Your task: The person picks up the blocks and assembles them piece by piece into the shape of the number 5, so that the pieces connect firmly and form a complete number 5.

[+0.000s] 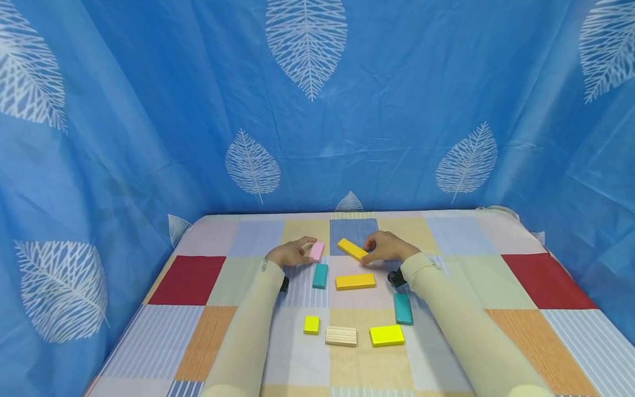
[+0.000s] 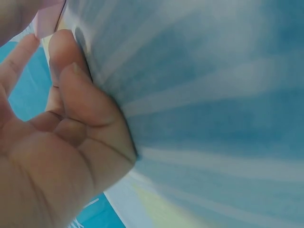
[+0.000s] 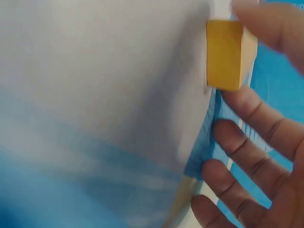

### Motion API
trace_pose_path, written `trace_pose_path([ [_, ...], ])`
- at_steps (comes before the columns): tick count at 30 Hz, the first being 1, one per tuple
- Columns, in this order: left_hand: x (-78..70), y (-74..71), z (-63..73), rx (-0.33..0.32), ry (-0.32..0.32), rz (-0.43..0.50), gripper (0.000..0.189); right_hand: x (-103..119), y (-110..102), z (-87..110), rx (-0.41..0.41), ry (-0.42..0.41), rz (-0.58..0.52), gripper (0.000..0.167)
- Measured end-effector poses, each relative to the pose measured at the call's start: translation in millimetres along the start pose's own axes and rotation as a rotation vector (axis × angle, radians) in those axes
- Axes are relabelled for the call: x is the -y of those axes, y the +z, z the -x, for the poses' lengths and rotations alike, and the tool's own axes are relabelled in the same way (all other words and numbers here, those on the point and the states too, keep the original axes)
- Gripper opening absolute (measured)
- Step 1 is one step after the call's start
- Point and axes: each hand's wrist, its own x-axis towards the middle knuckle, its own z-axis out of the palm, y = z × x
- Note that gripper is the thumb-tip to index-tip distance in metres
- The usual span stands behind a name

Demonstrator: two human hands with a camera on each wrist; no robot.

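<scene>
At the far middle of the table, my left hand pinches a pink block between thumb and index finger. In the left wrist view only a corner of that pink block shows, and the other fingers curl against the cloth. To the right, thumb and index finger of my right hand grip the near end of an orange-yellow block, which lies slantwise. The right wrist view shows the end face of this orange-yellow block. A teal block and a second orange-yellow block lie just nearer.
Closer to me lie a small yellow block, a striped cream block, a larger yellow block and another teal block beside my right forearm. A patchwork cloth covers the table. Blue leaf-print curtains hang behind and at both sides.
</scene>
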Motion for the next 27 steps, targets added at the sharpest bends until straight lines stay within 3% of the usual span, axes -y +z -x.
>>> trace_pose_path([
  [10, -3.0, 2.4, -2.4, 0.005, -0.042, 0.021, 0.072, -3, -1, -1.0, -0.007, 0.077, -0.037, 0.022],
  [20, -1.2, 0.3, -4.4, 0.007, -0.05, 0.04, 0.073, -10, -4, -4.2, -0.012, 0.146, -0.183, 0.024],
  [27, -2.6, -1.3, -2.5, 0.002, -0.088, 0.065, 0.073, -13, -9, -8.8, -0.018, 0.159, -0.217, 0.025],
])
